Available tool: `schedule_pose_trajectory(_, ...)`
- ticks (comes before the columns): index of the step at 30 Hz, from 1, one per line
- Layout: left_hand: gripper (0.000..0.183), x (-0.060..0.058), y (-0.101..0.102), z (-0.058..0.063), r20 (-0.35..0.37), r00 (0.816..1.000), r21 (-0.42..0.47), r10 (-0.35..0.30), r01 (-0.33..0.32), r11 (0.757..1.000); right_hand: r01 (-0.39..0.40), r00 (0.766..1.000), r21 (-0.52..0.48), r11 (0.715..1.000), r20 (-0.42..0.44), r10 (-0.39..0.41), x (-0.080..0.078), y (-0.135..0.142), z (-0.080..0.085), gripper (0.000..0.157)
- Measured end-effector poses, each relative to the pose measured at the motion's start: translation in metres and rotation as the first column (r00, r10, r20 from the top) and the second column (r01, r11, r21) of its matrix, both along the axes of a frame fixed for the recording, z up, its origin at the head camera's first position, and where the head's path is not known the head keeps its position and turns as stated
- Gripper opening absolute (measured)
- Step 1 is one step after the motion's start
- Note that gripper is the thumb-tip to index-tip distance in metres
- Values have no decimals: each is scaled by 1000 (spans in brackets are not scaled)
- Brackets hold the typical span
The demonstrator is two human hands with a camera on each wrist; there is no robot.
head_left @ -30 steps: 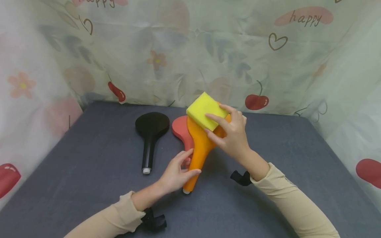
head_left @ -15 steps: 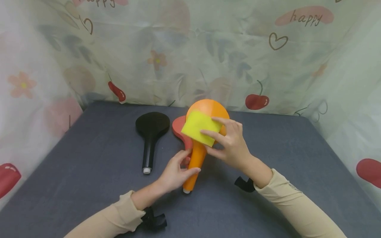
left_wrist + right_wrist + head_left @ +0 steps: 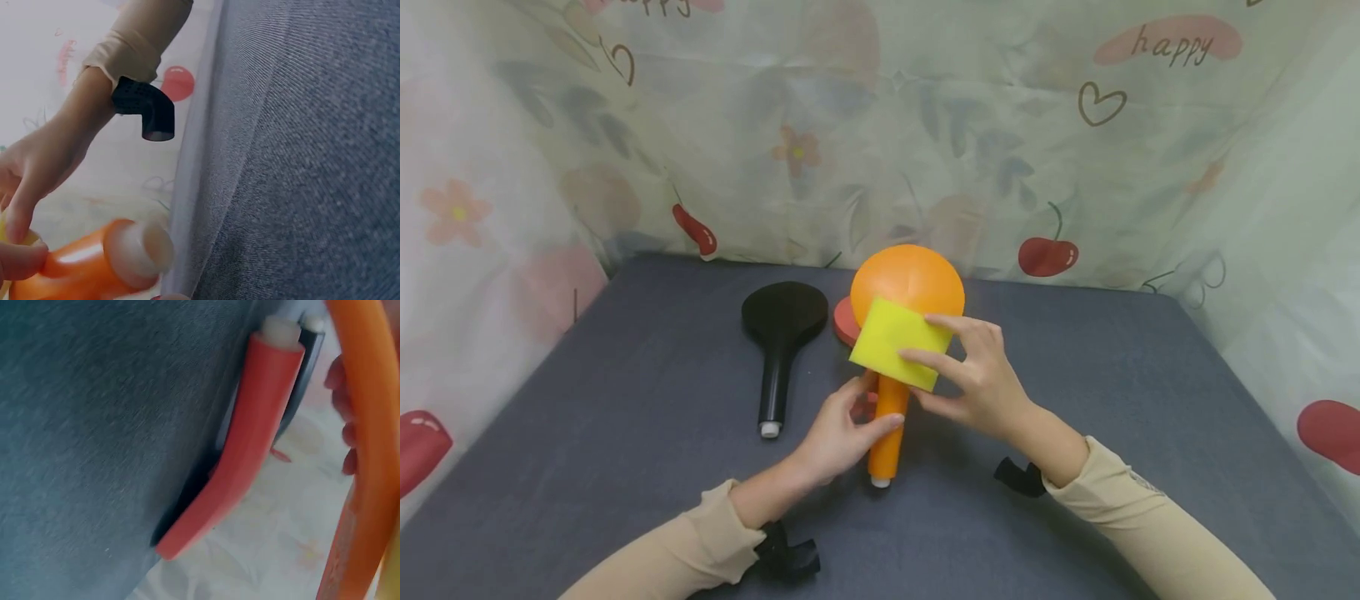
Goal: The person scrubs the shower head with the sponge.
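Observation:
My left hand [image 3: 838,433] grips the handle of an orange hand shower head [image 3: 910,279], thumb across its front. Its round head points up and away, and its white-tipped end [image 3: 153,247] points toward me, raised over the table. In my right hand [image 3: 981,383] is a yellow sponge [image 3: 898,342], held by spread fingers and thumb. It lies flat over the neck of the shower head, overlapping the lower part of the round head. Only an edge of the sponge [image 3: 390,575] shows in the right wrist view.
A black shower head [image 3: 784,317] lies on the dark grey table [image 3: 625,433] to the left. Behind the orange one lies a red shower head [image 3: 250,419], mostly hidden in the head view. Printed curtains [image 3: 880,125] enclose the back and sides.
My right hand has slid the sponge down from the round head to the neck. The orange shower head has tilted left, closer to upright. My left hand has kept its hold on the handle.

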State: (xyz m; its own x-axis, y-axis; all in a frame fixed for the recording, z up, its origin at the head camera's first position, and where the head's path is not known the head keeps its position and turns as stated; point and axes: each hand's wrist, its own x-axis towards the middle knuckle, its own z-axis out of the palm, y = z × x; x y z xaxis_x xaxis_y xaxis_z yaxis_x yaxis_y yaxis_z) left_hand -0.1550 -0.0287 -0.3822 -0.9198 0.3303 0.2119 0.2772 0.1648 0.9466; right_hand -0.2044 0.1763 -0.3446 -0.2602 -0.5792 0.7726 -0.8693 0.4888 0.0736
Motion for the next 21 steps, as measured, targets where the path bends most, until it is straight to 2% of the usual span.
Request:
schedule_pose_trajectory(3,64,0,0,1,99,994,87,-43,35,996,33,999,-48,998,16,-32,-4,6,-1,31)
schedule_pose_trajectory(8,65,-1,-2,3,245,962,216,-119,66,974,120,991,-190,974,77,-107,-13,17,-2,34)
schedule_pose_trajectory(12,66,-1,-4,5,277,943,279,-184,104,955,172,979,-315,933,162,-126,-20,20,-3,39)
schedule_pose_trajectory(15,66,-1,-6,6,283,928,327,-241,143,934,190,973,-370,909,198,-122,-22,19,-4,46)
schedule_pose_trajectory(18,65,-2,-6,6,282,915,364,-289,176,915,177,975,-384,906,195,-108,-20,15,-4,50)
schedule_pose_trajectory(21,64,-3,-7,6,274,905,387,-327,207,898,136,985,-348,928,152,-87,-15,12,-5,48)
